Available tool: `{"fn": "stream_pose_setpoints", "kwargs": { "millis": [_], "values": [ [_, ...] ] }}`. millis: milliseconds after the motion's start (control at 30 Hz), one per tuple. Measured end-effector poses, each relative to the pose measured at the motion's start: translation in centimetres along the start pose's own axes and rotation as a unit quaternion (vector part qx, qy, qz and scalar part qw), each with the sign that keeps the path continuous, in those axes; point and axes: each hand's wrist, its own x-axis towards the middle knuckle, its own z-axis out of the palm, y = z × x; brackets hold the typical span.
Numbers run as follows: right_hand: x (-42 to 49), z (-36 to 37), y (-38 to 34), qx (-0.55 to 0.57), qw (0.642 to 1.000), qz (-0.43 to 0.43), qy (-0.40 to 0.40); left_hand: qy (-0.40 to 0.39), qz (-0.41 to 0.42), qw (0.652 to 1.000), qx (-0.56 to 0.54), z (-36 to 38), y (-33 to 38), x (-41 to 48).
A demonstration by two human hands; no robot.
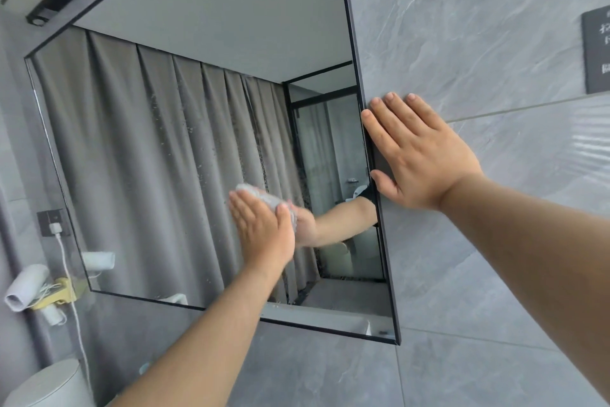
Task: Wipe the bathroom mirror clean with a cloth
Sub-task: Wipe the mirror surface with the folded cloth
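Left hand (262, 228): the grip is flat. The fingers are straight and together, the palm faces the glass, and the hand presses the cloth (260, 195) against it rather than curling round it. The cloth is a small pale wad. Only its upper edge shows above the fingertips, lying on the mirror (138, 149) right of centre in the lower half.

Right hand (419, 149): the grip is wide and holds nothing. The palm lies flat on the wall tile (478, 43), and the thumb side overlaps the mirror's dark frame (363, 83). This appears to be a brace.

Glass condition: vertical bands of spotting (298, 175) run just right of the cloth, with fainter ones further left. Judged from these, wiping is partly done at best.

Recommendations for the stroke in hand:
- Keep even pressure through the whole palm so the wad does not slip out from under the straight fingers.
- Work in overlapping passes along the spotted bands and carry each one to the frame.
- Refold to a fresh face if smearing appears.
- Keep the bracing thumb off the glass to avoid new prints.

Beyond, at the left wall: a socket (52, 222) with a white cable, and a hair dryer (23, 288) in a holder. A dark sign (597, 50) hangs at far right.
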Motion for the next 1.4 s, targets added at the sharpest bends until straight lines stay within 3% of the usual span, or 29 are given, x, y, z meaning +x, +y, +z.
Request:
{"fn": "stream_pose_setpoints", "kwargs": {
  "millis": [100,333,600,800,1233,1400],
  "values": [
    [0.0,-0.2,0.0,-0.003,1.0,0.0,-0.005,0.035,0.065,0.997,0.01,-1.2,3.0,3.7],
    [0.0,-0.2,0.0,-0.002,1.0,-0.001,-0.01,0.081,0.049,0.995,-0.01,-0.3,3.0,4.5],
    [0.0,-0.1,-0.1,0.005,1.0,0.001,-0.011,0.026,-0.185,0.979,-0.077,3.0,-7.4,-3.0],
    [0.0,-0.1,0.0,0.004,1.0,0.0,-0.007,0.02,-0.291,0.945,-0.147,4.5,-11.2,-7.2],
    [0.0,-0.1,-0.1,0.003,1.0,0.001,-0.002,0.007,-0.303,0.943,-0.139,5.1,-11.5,-8.8],
    [0.0,-0.1,-0.1,-0.002,1.0,0.0,-0.001,0.018,-0.179,0.977,-0.111,4.0,-7.3,-6.4]
  ]
}}
